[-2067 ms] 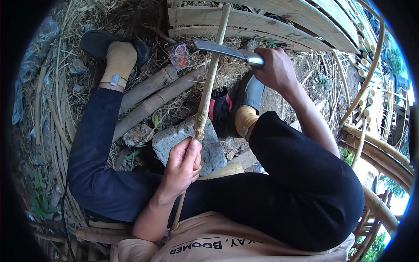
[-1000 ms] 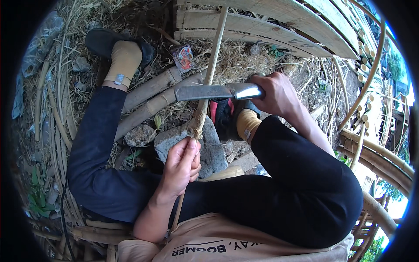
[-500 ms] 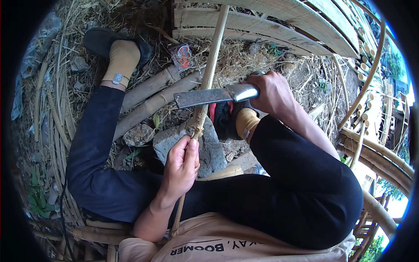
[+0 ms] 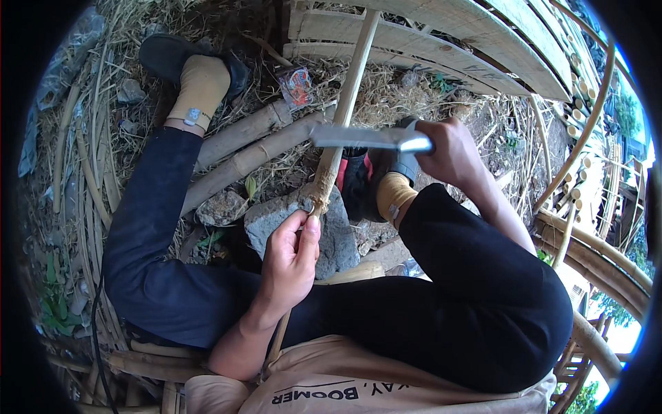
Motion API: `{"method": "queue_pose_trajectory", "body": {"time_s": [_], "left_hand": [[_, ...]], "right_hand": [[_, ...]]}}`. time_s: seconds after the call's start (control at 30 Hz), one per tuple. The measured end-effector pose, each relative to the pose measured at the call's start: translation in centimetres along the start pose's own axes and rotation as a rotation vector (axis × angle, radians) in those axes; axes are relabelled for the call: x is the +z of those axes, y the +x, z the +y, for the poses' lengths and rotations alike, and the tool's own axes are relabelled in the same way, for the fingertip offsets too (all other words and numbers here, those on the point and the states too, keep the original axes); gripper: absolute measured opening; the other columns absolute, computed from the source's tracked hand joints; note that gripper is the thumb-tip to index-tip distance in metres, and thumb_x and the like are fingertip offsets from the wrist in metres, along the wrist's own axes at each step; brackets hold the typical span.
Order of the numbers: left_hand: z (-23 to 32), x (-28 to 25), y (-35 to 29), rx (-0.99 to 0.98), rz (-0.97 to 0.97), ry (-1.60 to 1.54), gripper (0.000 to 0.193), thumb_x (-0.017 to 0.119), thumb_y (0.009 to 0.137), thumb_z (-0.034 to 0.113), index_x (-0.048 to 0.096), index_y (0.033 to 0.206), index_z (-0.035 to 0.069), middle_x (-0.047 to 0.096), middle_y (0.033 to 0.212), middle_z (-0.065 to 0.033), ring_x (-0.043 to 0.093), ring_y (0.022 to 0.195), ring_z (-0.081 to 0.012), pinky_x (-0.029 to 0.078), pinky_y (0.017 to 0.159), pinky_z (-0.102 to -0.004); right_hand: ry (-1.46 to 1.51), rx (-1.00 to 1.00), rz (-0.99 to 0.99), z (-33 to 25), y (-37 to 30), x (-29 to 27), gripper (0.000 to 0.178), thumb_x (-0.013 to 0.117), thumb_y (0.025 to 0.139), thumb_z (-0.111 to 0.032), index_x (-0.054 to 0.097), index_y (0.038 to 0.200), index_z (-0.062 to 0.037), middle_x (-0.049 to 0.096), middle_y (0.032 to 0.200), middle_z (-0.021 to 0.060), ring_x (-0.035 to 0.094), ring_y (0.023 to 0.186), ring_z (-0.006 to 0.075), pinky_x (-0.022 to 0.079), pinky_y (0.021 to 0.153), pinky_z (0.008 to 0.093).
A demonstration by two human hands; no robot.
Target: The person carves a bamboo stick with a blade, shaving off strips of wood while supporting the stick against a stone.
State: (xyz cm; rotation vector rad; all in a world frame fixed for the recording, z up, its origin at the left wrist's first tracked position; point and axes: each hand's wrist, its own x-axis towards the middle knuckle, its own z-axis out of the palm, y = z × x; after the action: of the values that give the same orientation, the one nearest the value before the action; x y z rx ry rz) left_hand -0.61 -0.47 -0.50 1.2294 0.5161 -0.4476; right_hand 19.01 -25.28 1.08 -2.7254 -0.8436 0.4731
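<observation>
A long, pale wooden stick [image 4: 350, 93] runs upward from beside my body, past my knees and over a grey stone [image 4: 336, 238]. My left hand [image 4: 286, 259] is closed around its lower part, thumb pressed just below a rough, frayed knot. In my right hand [image 4: 449, 150], the fingers wrap the handle end of a broad machete [image 4: 358, 136], though the grip itself is hidden. Smeared by motion, the blade lies crosswise over the stick, above the knot; I cannot tell whether it touches the wood.
Two thick bamboo lengths [image 4: 241, 164] lie left of the stone, near a red wrapper [image 4: 296, 86]. Wooden slats [image 4: 414, 38] stand at the far side. Bamboo poles [image 4: 600, 255] frame the right. My feet rest on straw-covered ground on either side.
The machete and my right hand have moved up and slightly right, farther from the knot. The blade now shows narrower and blurred. My left hand keeps its hold on the stick.
</observation>
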Motion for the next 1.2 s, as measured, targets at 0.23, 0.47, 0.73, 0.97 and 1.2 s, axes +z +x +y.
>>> {"method": "queue_pose_trajectory", "body": {"time_s": [0.23, 0.47, 0.73, 0.97, 1.2], "left_hand": [[-0.9, 0.3, 0.6, 0.124, 0.119, 0.212, 0.031, 0.052, 0.107, 0.023, 0.053, 0.085, 0.002, 0.045, 0.061, -0.0013, 0.039, 0.054, -0.0081, 0.034, 0.05, -0.0302], [-1.2, 0.4, 0.6, 0.184, 0.126, 0.309, 0.03, 0.049, 0.108, 0.024, 0.053, 0.088, 0.003, 0.042, 0.062, -0.0006, 0.036, 0.055, -0.0077, 0.03, 0.049, -0.0291], [-0.9, 0.2, 0.5, 0.199, 0.104, 0.272, 0.03, 0.048, 0.11, 0.027, 0.051, 0.088, 0.007, 0.038, 0.063, 0.0066, 0.034, 0.055, -0.0011, 0.027, 0.048, -0.0221], [-1.1, 0.1, 0.7, 0.14, 0.137, 0.278, 0.026, 0.052, 0.107, 0.02, 0.058, 0.092, -0.001, 0.044, 0.062, -0.0025, 0.038, 0.055, -0.0074, 0.033, 0.05, -0.03], [-1.1, 0.4, 1.0, 0.185, 0.132, 0.274, 0.025, 0.052, 0.107, 0.019, 0.057, 0.093, -0.001, 0.047, 0.064, -0.0046, 0.041, 0.057, -0.0089, 0.035, 0.051, -0.0316]], "right_hand": [[0.063, -0.049, -0.118, -2.0, 0.0, 1.3, 0.02, 0.065, 0.067, -0.01, 0.073, 0.085, -0.0071, 0.068, 0.073, 0.0178, 0.069, 0.072, 0.0387, 0.057, 0.071, 0.0479], [0.004, 0.067, -0.087, -2.3, 0.1, 1.7, 0.033, 0.069, 0.067, -0.011, 0.077, 0.099, -0.0067, 0.071, 0.077, 0.021, 0.07, 0.072, 0.0383, 0.058, 0.073, 0.0461], [-0.054, 0.099, 0.019, -0.4, 0.5, 2.8, 0.025, 0.069, 0.07, -0.014, 0.076, 0.093, -0.0069, 0.07, 0.075, 0.0202, 0.07, 0.071, 0.0386, 0.057, 0.07, 0.0472], [-0.125, 0.156, 0.12, 2.4, 0.7, 1.6, 0.014, 0.066, 0.073, -0.016, 0.071, 0.081, -0.0056, 0.068, 0.07, 0.0205, 0.069, 0.068, 0.0401, 0.056, 0.066, 0.049], [-0.015, -0.031, -0.038, -1.4, 0.5, 2.0, 0.022, 0.067, 0.068, -0.012, 0.072, 0.089, -0.0074, 0.068, 0.074, 0.0187, 0.068, 0.071, 0.0394, 0.056, 0.068, 0.0476]]}}
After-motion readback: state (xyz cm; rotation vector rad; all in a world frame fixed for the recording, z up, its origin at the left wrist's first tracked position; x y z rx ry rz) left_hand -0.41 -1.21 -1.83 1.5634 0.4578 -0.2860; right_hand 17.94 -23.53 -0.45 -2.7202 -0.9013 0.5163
